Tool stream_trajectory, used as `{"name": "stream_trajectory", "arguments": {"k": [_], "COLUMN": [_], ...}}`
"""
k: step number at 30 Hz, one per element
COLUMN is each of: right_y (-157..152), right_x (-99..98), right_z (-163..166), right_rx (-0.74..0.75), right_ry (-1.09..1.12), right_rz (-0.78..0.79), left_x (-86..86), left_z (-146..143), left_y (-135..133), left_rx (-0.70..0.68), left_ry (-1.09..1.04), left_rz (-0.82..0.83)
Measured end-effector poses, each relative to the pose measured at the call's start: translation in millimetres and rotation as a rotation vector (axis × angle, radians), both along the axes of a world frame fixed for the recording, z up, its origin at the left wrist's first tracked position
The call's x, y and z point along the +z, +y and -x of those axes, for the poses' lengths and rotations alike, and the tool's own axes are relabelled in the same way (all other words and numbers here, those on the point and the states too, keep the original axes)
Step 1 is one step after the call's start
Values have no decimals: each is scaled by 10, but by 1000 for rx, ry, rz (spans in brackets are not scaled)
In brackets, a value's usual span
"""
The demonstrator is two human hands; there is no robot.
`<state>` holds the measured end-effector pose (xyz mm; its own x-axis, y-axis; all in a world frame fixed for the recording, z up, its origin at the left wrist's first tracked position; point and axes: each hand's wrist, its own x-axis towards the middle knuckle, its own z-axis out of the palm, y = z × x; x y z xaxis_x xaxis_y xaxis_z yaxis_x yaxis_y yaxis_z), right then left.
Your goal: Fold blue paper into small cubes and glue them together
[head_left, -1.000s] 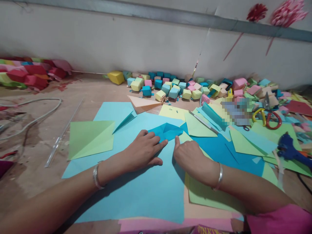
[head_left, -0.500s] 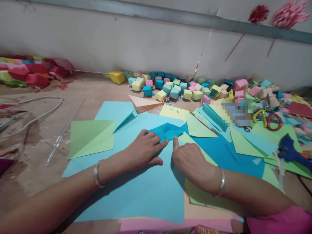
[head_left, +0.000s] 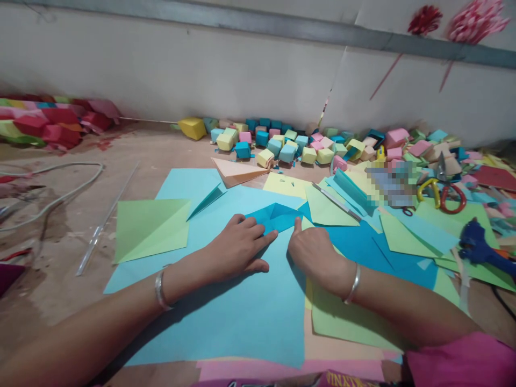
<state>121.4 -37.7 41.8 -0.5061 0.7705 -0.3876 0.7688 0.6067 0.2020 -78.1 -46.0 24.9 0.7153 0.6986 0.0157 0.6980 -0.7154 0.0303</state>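
A small blue folded paper (head_left: 280, 216) lies on a large light blue sheet (head_left: 226, 317). My left hand (head_left: 244, 244) lies spread over the left part of the folded paper, with the index finger stretched along its near edge and the thumb apart. With its index finger out and the other fingers curled in, my right hand (head_left: 313, 253) presses its fingertip on the right end of that near edge. Nothing shows inside the curled fingers.
Left of my hands lies a creased green square (head_left: 153, 231). A craft knife (head_left: 336, 201) rests on green paper to the right, with scissors (head_left: 442, 193) and a blue glue gun (head_left: 479, 244) beyond. Many paper cubes (head_left: 287, 153) line the wall.
My right hand has slid a little right and away from me, its index fingertip moving along the folded paper's near edge. My left hand has stayed in place.
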Motion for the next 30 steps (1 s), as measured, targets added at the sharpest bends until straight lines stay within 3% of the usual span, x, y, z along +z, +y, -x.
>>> {"name": "stream_trajectory", "arguments": {"k": [9, 12, 17, 23, 30], "right_y": [-49, -76, -95, 12, -150], "right_x": [54, 77, 12, -39, -91], "right_z": [5, 1, 9, 11, 56], "right_rx": [68, 26, 48, 15, 222], "right_ry": [33, 17, 80, 6, 84], "right_rz": [35, -2, -65, -81, -101], "left_x": [8, 23, 16, 2, 33], "left_z": [9, -1, -5, 7, -94], "left_y": [-8, -6, -6, 5, -76], "left_rx": [-2, -1, -1, 0, 51], "left_ry": [39, 55, 49, 37, 126], "left_rz": [-5, -7, 9, -8, -44]}}
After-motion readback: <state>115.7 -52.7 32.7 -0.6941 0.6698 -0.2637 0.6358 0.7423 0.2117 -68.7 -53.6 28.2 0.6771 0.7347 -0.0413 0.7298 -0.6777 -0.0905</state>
